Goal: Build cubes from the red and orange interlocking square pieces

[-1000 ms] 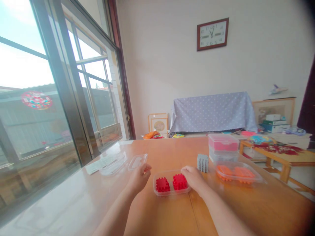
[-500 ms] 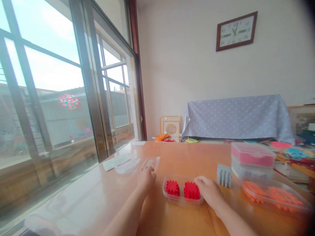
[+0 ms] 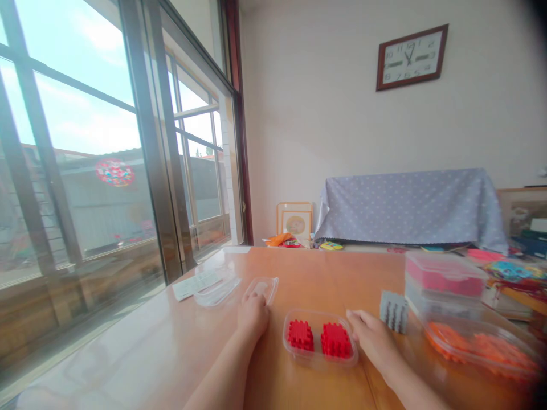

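A clear plastic tray [image 3: 317,360] sits on the wooden table [image 3: 307,273] and holds two red toothed blocks [image 3: 299,334] [image 3: 335,340] side by side. My right hand [image 3: 372,339] is curled against the tray's right end, thumb along its far corner. My left hand [image 3: 254,316] reaches forward left of the tray. Its stretched fingers rest on the near end of a small clear lid [image 3: 264,285]. A grey toothed block [image 3: 394,311] stands just right of my right hand.
At the right stand stacked clear boxes with pink contents [image 3: 444,274] and a clear tray of orange pieces [image 3: 482,348]. A larger clear lid [image 3: 217,291] and a paper slip [image 3: 192,285] lie near the window. Behind the table is a cloth-covered piece of furniture [image 3: 410,205].
My left hand has moved forward from beside the tray onto the small clear lid. The view has swung left. My right hand has stayed at the tray's right end.
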A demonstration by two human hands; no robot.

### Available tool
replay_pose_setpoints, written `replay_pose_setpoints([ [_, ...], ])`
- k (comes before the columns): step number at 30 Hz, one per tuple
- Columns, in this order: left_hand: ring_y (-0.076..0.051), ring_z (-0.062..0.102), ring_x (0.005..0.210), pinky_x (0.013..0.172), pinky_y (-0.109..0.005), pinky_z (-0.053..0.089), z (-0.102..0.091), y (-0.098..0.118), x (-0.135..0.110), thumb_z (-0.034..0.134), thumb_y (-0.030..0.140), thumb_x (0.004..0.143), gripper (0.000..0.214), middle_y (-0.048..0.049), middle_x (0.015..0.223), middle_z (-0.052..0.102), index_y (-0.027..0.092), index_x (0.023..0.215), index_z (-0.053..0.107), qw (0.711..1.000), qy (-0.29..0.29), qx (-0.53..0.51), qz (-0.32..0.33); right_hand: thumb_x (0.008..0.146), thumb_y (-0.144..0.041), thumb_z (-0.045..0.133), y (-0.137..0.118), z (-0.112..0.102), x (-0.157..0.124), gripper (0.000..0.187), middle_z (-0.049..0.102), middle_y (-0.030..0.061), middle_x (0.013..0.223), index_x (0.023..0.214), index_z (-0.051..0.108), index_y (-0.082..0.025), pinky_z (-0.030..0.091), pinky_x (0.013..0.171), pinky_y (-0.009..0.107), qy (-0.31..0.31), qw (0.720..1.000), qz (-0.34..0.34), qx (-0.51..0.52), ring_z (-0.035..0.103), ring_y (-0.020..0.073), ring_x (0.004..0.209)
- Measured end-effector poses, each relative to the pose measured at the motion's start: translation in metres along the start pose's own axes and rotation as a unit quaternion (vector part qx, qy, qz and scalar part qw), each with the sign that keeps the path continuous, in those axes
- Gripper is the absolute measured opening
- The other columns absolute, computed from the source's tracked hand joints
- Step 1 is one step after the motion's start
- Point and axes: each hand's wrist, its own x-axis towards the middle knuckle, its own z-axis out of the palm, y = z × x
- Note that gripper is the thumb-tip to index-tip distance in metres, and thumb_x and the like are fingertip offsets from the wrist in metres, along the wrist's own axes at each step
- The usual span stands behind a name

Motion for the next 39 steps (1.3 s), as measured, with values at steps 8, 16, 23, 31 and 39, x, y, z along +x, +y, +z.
replay_pose_setpoints([
  [8, -0.023, 0.061, 0.097, 0.087, -0.033, 0.043, -0.010, -0.001, 0.001, 0.050, 0.023, 0.090, 0.017, -0.0106, 0.104, 0.067, 0.019, 0.090, 0.066, 0.994, 0.048, -0.064, 0.070, 0.092, -0.060, 0.041, 0.000, 0.001, 0.000, 0.048, 0.059, -0.0011, 0.060, 0.065, 0.054, -0.022, 0.036, 0.060, 0.027, 0.033, 0.999, -0.009, -0.021, 0.056, 0.0170, 0.061],
  [16, -0.021, 0.061, 0.102, 0.093, -0.033, 0.047, -0.064, 0.044, -0.027, 0.049, 0.038, 0.095, 0.020, -0.0064, 0.105, 0.066, 0.023, 0.094, 0.062, 0.923, -0.012, -0.281, 0.262, 0.089, -0.067, 0.043, -0.017, -0.019, -0.001, 0.052, 0.057, -0.0015, 0.064, 0.072, 0.057, -0.020, 0.037, 0.059, 0.026, 0.077, 0.993, -0.001, 0.091, 0.053, 0.0148, 0.061],
  [23, -0.023, 0.059, 0.112, 0.100, -0.034, 0.046, -0.095, 0.064, -0.053, 0.055, 0.034, 0.091, 0.015, -0.0068, 0.112, 0.066, 0.024, 0.087, 0.065, 0.888, -0.127, -0.324, 0.301, 0.081, -0.073, 0.050, -0.037, -0.030, -0.010, 0.057, 0.062, 0.0010, 0.069, 0.091, 0.066, -0.019, 0.028, 0.049, 0.024, 0.016, 0.972, 0.094, 0.214, 0.049, 0.0121, 0.053],
  [31, -0.020, 0.060, 0.102, 0.097, -0.031, 0.046, -0.094, 0.065, -0.058, 0.055, 0.018, 0.082, 0.011, -0.0044, 0.105, 0.066, 0.022, 0.085, 0.064, 0.881, -0.154, -0.318, 0.313, 0.078, -0.054, 0.062, -0.040, -0.033, -0.019, 0.038, 0.049, -0.0058, 0.056, 0.066, 0.050, -0.021, 0.021, 0.047, 0.024, -0.073, 0.973, 0.083, 0.204, 0.034, 0.0078, 0.047],
  [39, -0.019, 0.060, 0.093, 0.087, -0.030, 0.047, -0.080, 0.057, -0.051, 0.052, 0.016, 0.076, 0.024, -0.0024, 0.098, 0.068, 0.023, 0.094, 0.065, 0.909, -0.159, -0.313, 0.226, 0.080, -0.049, 0.058, -0.038, -0.032, -0.022, 0.033, 0.049, -0.0052, 0.054, 0.065, 0.052, -0.021, 0.030, 0.054, 0.024, -0.089, 0.989, 0.096, 0.063, 0.042, 0.0113, 0.054],
])
